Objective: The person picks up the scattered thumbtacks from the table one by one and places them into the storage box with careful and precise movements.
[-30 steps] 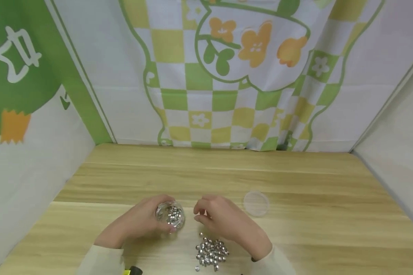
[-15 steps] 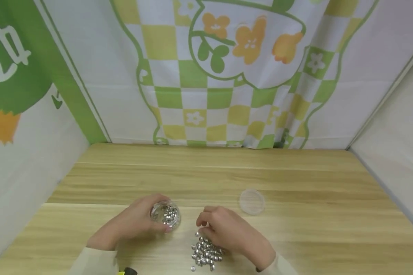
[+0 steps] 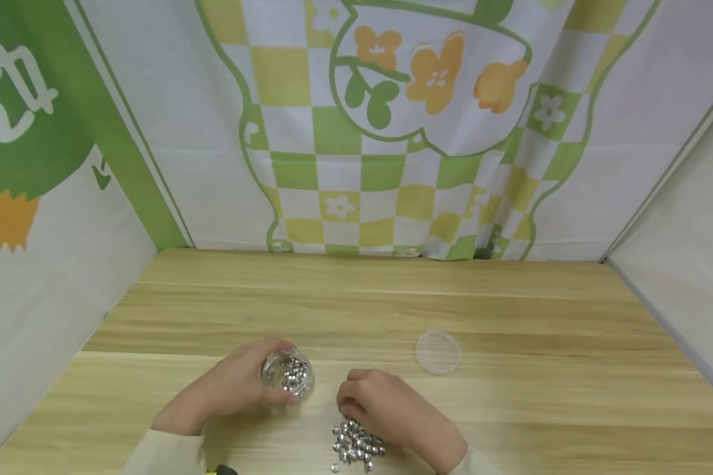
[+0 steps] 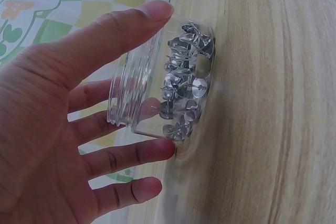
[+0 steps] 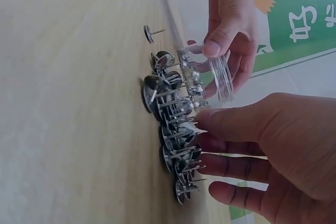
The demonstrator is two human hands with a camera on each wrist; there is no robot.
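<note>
At the one o'clock edge of a heap of thumbtacks [image 3: 356, 444], taking twelve as straight away from the person, the right hand [image 3: 380, 406] is low beside the metal, its fingers bent inward. The right wrist view puts the thumb tip at the upturned pins, touching or nearly so; I cannot tell whether a tack is pinched there.

Between nine and ten o'clock from it, the left hand [image 3: 243, 382] grips a clear jar [image 4: 134, 80], thumb on one side and fingers on the other. The jar has its mouth up and its base down at the counter [image 3: 541, 369]; a slight tilt is hard to judge. Inside, a layer of tacks [image 4: 184, 77] lies near the base.

Farther out, a round clear lid [image 3: 438, 352] lies flat on the counter at two o'clock from the right hand. A stray tack [image 3: 335, 468] sits apart from the heap, between seven and eight o'clock. At the bottom edge, seven o'clock from the jar, part of a black and yellow object [image 3: 222, 470] shows.

The likeliest trouble is a pricked finger, since many pins stand point up right where the fingertips are. A careless sweep could also scatter the heap, as the loose tacks have nothing around them. With the lid off, a knock or a loosened left hand could tip the jar and spill its contents. The stray tack could be overlooked and later catch a palm or sleeve.
</note>
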